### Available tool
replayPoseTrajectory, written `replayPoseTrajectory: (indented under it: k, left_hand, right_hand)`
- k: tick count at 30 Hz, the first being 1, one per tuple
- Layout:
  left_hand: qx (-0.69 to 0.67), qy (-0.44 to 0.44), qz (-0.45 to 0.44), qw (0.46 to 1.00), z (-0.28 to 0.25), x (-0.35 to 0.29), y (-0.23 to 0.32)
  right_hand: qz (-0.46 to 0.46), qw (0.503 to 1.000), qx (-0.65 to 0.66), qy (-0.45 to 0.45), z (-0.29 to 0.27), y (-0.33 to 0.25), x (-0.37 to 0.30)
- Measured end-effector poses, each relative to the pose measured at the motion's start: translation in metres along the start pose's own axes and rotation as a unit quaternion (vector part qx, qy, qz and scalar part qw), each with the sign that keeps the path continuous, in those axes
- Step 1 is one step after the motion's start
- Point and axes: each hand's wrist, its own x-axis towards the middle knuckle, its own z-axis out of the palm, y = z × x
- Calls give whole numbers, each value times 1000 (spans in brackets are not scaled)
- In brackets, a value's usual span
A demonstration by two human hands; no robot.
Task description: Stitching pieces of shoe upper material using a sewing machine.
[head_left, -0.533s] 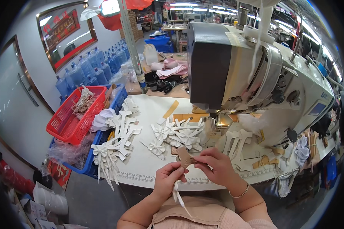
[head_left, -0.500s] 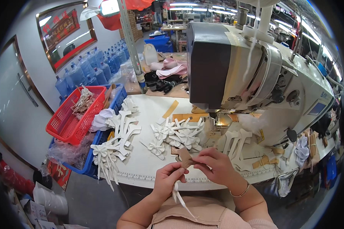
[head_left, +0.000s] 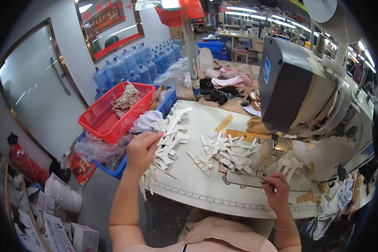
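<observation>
My left hand (head_left: 142, 152) is raised at the table's left side, thumb and fingers pinched together beside a heap of white branched pieces (head_left: 174, 143). Whatever its fingertips may hold is not clear. Near the front edge, below the sewing machine's needle area, my right hand (head_left: 277, 190) has its fingers curled together. Something small and dark shows at its fingertips, too small to name. Between the hands lies a pile of white flower-shaped pieces with straps (head_left: 237, 153). More white strips (head_left: 148, 181) hang over the table edge below my left hand.
A large sewing machine (head_left: 290, 84) overhangs the right of the white table (head_left: 197, 185). At the left, a red basket (head_left: 109, 133) sits on a blue crate (head_left: 119, 168). Pink and black pieces (head_left: 229, 80) lie behind; scraps and cloth (head_left: 344, 197) crowd the right.
My hands have moved apart: the left to the heap at the left, the right toward the table's right front. The brown piece and white strip they held are gone from them. The view has turned left.
</observation>
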Motion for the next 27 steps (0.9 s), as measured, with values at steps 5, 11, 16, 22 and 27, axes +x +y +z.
replayPoseTrajectory:
  k: [5,11,16,22,27]
  left_hand:
    - [325,-343,43,880,30,-44,-99]
    - [195,-157,10,968,49,-45,-101]
    - [-56,-184,17,981,115,-28,3]
    - [-10,-274,-128,953,135,-41,9]
    - [32,-278,-98,955,156,-44,23]
  right_hand:
    - [80,987,-74,115,-31,38,-20]
    - [292,936,-192,37,-59,54,-34]
    - [323,911,-242,-82,-25,32,-20]
    - [363,887,-249,-135,-13,31,-9]
    - [348,910,-201,-104,-8,33,-11]
